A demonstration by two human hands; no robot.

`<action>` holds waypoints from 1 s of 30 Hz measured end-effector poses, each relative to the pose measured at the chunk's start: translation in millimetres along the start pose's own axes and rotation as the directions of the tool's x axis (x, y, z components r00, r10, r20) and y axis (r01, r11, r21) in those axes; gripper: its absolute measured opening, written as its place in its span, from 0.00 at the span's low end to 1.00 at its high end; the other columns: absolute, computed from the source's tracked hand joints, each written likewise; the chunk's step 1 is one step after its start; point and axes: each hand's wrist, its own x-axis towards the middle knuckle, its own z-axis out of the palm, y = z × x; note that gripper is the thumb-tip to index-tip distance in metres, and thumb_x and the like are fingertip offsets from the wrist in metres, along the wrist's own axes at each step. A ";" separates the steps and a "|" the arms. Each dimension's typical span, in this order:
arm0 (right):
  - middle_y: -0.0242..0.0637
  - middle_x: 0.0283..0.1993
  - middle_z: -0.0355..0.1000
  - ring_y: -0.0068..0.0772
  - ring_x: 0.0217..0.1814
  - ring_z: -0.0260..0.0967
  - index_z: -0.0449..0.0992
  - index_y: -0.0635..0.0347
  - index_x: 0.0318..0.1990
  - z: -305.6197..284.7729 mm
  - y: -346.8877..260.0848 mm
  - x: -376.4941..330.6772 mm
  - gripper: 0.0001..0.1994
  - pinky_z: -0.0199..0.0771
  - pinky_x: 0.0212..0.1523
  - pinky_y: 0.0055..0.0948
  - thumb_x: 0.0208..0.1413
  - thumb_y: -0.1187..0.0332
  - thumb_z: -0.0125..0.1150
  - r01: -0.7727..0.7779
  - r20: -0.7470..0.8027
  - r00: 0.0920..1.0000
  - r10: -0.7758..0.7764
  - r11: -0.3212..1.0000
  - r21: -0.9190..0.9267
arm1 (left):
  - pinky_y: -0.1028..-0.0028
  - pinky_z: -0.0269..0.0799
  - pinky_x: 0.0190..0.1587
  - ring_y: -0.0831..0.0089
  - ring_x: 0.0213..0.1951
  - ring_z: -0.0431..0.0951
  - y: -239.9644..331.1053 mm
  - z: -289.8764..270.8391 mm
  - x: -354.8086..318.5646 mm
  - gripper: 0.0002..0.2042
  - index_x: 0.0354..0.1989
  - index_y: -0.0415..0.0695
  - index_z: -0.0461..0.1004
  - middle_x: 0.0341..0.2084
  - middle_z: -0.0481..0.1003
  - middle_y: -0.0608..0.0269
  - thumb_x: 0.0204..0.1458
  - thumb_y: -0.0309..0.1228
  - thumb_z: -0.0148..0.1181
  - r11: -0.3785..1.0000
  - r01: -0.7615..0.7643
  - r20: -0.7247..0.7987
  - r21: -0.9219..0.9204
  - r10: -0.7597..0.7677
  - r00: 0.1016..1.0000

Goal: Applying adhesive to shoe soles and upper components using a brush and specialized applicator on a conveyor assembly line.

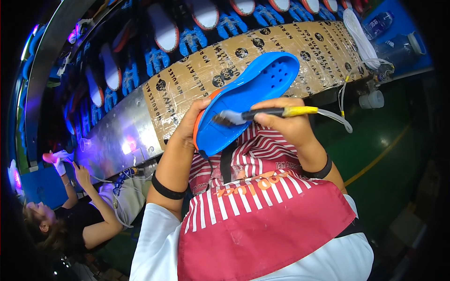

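A blue shoe sole (251,89) with an orange outer edge is tilted in front of my apron, its hollow inner side facing up. Round recesses dot its far right end. My left hand (197,112) is closed on the sole's near left side, with part of the fingers hidden behind it. In my right hand (286,124) is a brush (267,113) with a dark handle, yellow tape and a pale tube at its back end. The brush's bristles lie over the left half of the sole's inside and seem to touch it.
A ledge covered in printed brown cardboard (187,77) curves across the front. Behind it stand several white shoe uppers (164,33) and blue soles (192,41). At right are bottles (396,49), a white cord bundle (360,37) and a hanging tube (344,98). A co-worker (93,206) works at left.
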 end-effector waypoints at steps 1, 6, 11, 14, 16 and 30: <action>0.35 0.27 0.75 0.19 0.26 0.69 0.78 0.66 0.34 -4.0 -0.2 0.9 0.09 0.68 0.28 0.19 0.45 0.73 0.64 -0.008 -0.039 0.999 0.007 1.000 -0.022 | 0.64 0.76 0.41 0.58 0.38 0.77 0.3 -1.6 -0.5 0.27 0.52 0.34 0.63 0.41 0.72 0.43 0.48 0.43 0.47 1.000 0.000 0.001 0.001 0.000 1.000; 0.36 0.25 0.74 0.19 0.24 0.68 0.77 0.65 0.37 -19.6 -1.6 10.4 0.10 0.66 0.25 0.19 0.46 0.73 0.62 0.036 -0.282 0.953 -0.114 0.963 -0.267 | 0.62 0.76 0.41 0.57 0.40 0.76 -0.7 -9.2 -1.1 0.27 0.52 0.33 0.62 0.43 0.71 0.44 0.50 0.44 0.45 0.994 -0.017 0.013 -0.107 0.018 1.000; 0.41 0.23 0.70 0.36 0.22 0.67 0.76 0.63 0.36 -6.0 -17.1 5.2 0.12 0.65 0.23 0.29 0.40 0.74 0.65 0.378 0.197 0.925 -0.325 0.847 -0.373 | 0.61 0.72 0.46 0.57 0.45 0.74 3.6 -4.3 0.7 0.27 0.55 0.36 0.61 0.47 0.69 0.46 0.53 0.45 0.40 0.980 -0.167 -0.014 -0.105 0.167 0.986; 0.40 0.23 0.70 0.35 0.22 0.67 0.76 0.64 0.36 -18.0 -22.5 7.8 0.12 0.65 0.23 0.27 0.40 0.75 0.64 0.350 0.033 0.933 -0.358 0.883 -0.314 | 0.59 0.66 0.52 0.56 0.50 0.70 19.4 25.9 -1.7 0.29 0.57 0.38 0.58 0.51 0.67 0.47 0.55 0.49 0.37 0.980 -0.195 -0.247 -0.042 0.179 0.952; 0.39 0.22 0.70 0.31 0.20 0.67 0.76 0.66 0.36 -35.3 -36.9 12.4 0.11 0.64 0.22 0.25 0.41 0.77 0.63 0.338 -0.054 0.926 -0.375 0.883 -0.326 | 0.60 0.66 0.52 0.57 0.55 0.65 24.3 36.6 -9.1 0.35 0.61 0.41 0.54 0.56 0.61 0.51 0.53 0.57 0.36 0.928 -0.373 -0.291 -0.009 0.354 0.889; 0.42 0.31 0.75 0.25 0.29 0.72 0.77 0.66 0.37 -144.8 -107.5 -26.7 0.11 0.69 0.31 0.21 0.44 0.76 0.63 0.146 -0.380 0.899 -0.219 0.966 -0.212 | 0.65 0.55 0.58 0.63 0.55 0.61 97.1 147.3 -23.4 0.40 0.60 0.43 0.49 0.54 0.59 0.52 0.35 0.26 0.64 0.285 -0.722 0.007 0.630 0.928 0.372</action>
